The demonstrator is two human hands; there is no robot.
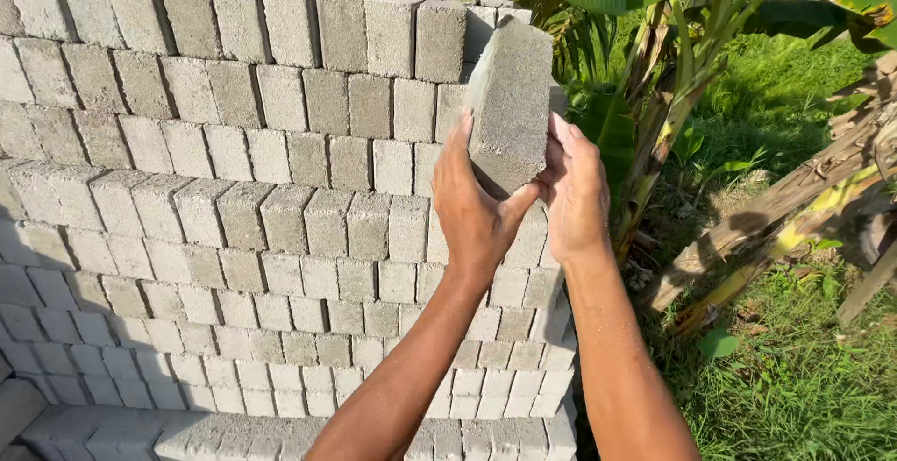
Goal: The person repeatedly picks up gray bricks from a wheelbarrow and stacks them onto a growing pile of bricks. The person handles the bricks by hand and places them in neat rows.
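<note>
An outdoor spot in bright sun is shown, and most of the view is filled by a tall stack of grey concrete blocks (234, 190), laid in even rows that step down toward the lower left, where the lowest rows are left in shade. To the right of the stack, green grass (794, 368) is seen on the ground, with banana plants (654, 97) standing just beside the stack's right edge; broad green leaves are spread across the upper right and dried brown stalks are leaned over the grass at the far right. At the stack's upper right corner, a single grey block (512, 106) is held up against the top rows, tilted so that its upper end leans to the right and its broad face is turned toward the camera. Its surface is rough and grainy, its edges are straight, and one narrow side is lit more brightly than the face. The block is gripped from both sides: the left hand (475, 213) is closed against its lower left edge with fingers pointed upward and the thumb tucked under the bottom corner, while the right hand (575, 190) is pressed flat along its lower right side.
</note>
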